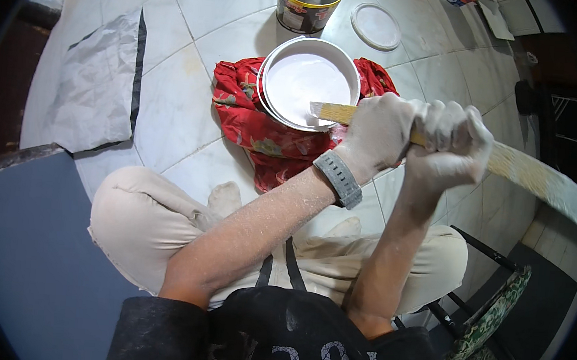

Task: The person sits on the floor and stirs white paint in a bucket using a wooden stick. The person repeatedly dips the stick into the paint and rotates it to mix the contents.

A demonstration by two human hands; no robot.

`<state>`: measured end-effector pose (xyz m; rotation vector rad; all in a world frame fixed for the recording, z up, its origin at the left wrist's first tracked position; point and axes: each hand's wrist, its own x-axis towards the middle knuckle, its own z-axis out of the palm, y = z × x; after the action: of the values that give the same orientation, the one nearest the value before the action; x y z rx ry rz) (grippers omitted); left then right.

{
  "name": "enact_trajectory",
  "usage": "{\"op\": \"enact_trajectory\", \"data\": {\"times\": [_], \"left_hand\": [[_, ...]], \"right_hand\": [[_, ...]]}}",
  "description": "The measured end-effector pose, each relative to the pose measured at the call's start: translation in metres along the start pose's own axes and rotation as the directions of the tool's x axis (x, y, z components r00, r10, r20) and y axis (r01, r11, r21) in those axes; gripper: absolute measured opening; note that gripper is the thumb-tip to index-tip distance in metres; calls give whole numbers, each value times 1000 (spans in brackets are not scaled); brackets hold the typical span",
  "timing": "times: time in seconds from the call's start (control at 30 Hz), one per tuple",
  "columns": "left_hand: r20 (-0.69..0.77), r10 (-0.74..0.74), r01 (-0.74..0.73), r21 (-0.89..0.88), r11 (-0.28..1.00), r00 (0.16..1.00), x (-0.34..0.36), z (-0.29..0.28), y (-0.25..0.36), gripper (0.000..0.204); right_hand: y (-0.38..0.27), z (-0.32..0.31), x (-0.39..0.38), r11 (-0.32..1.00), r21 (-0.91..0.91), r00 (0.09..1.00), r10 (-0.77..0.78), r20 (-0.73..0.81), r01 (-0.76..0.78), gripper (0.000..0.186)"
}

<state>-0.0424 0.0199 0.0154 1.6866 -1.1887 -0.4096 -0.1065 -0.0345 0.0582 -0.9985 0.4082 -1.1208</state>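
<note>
A white bucket [357, 84] of smooth white paint-like liquid [309, 81] stands on a bunched red floral cloth [264, 138]. Across its right rim reaches a long wooden stick [336, 113], whose white-coated end lies over the liquid; whether it touches the surface I cannot tell. My left hand [375, 132], dusted white and with a grey watch at the wrist, is closed around the stick nearer the bucket. Farther along, my right hand [448, 148], just as whitened, wraps the same stick. The stick's other end runs off to the right.
Behind the bucket stands a dark can [306, 17] with a yellow rim, and a round pale lid [376, 27] lies on the tiles. At left are a white sheet [98, 80] and a blue mat [27, 229]. A green-patterned chair [493, 321] stands close on my right.
</note>
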Motion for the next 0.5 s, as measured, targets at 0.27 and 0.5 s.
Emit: {"op": "enact_trajectory", "data": {"times": [0.27, 0.5], "left_hand": [[-224, 309, -313, 18, 950, 924, 12, 2, 31, 13], [-199, 301, -309, -12, 951, 933, 14, 3, 10, 15]], "right_hand": [[-47, -1, -8, 975, 104, 935, -216, 283, 194, 27], [-13, -3, -7, 919, -184, 926, -309, 214, 349, 30]]}}
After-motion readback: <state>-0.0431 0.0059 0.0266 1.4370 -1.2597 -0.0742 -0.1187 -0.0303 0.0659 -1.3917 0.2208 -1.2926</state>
